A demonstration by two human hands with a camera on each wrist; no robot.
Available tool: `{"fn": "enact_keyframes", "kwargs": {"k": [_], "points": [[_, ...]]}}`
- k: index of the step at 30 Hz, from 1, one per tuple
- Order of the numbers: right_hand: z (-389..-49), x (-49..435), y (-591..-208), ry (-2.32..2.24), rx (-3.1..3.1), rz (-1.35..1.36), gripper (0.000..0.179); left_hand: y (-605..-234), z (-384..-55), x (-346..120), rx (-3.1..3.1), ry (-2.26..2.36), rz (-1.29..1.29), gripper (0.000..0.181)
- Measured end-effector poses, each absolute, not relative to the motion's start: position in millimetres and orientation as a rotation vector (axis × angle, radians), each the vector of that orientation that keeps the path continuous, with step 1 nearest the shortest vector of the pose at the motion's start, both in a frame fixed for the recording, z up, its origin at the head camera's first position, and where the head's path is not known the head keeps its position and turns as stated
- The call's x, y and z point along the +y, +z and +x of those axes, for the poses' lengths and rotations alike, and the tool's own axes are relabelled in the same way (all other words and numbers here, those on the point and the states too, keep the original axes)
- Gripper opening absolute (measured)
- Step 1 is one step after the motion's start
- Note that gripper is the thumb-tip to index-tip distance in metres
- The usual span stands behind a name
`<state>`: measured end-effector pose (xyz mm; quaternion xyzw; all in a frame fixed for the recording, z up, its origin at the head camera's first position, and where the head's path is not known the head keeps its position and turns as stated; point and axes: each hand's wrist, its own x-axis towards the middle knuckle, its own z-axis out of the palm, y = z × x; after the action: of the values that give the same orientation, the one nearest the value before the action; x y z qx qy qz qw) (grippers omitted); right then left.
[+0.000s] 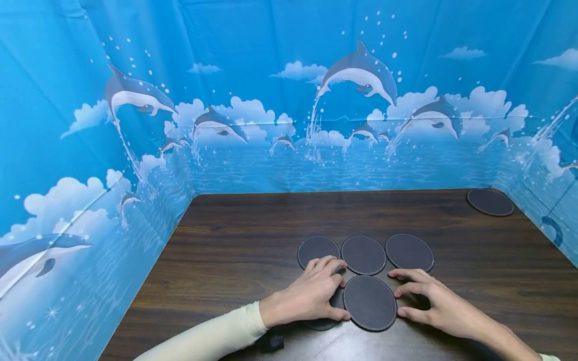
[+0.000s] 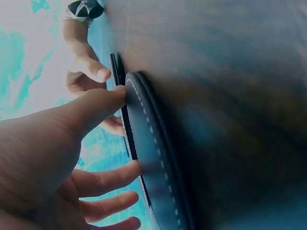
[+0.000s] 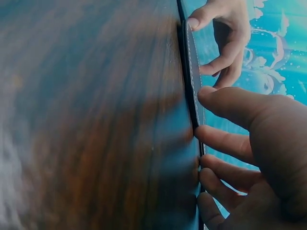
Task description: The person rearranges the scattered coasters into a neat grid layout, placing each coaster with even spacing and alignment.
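Observation:
Several round dark coasters with pale-stitched rims lie flat in two rows in the head view. The front right coaster has a hand at each side. My left hand reaches over the front left coaster, hiding most of it; its thumb lies at the seam between the two. At the right rim of the front right coaster, my right hand has its fingers spread, thumb tip at the edge. Behind them sit a back left coaster, a middle one and a right one.
Another dark coaster lies apart at the table's far right corner. A blue dolphin-printed curtain borders the brown wood-grain table behind and at both sides. A small black object shows beneath the left forearm.

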<state>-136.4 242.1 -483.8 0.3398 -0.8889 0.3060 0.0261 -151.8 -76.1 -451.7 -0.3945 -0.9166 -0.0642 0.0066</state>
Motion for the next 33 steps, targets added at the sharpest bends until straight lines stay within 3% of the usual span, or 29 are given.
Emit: {"fn": "enact_keyframes", "kwargs": {"k": [18, 27, 33], "points": [[-144, 255, -468, 0.922, -2.643, 1.014, 0.025, -431, -168, -83, -2.834, -0.319, -1.194, 0.059], [-160, 274, -460, 0.950, -2.574, 0.952, 0.033, -415, -204, -52, -2.788, -0.500, -1.210, 0.039], [-166, 281, -467, 0.983, -2.625, 0.874, 0.030, -408, -219, -34, -2.791, -0.491, -1.204, 0.040]]}}
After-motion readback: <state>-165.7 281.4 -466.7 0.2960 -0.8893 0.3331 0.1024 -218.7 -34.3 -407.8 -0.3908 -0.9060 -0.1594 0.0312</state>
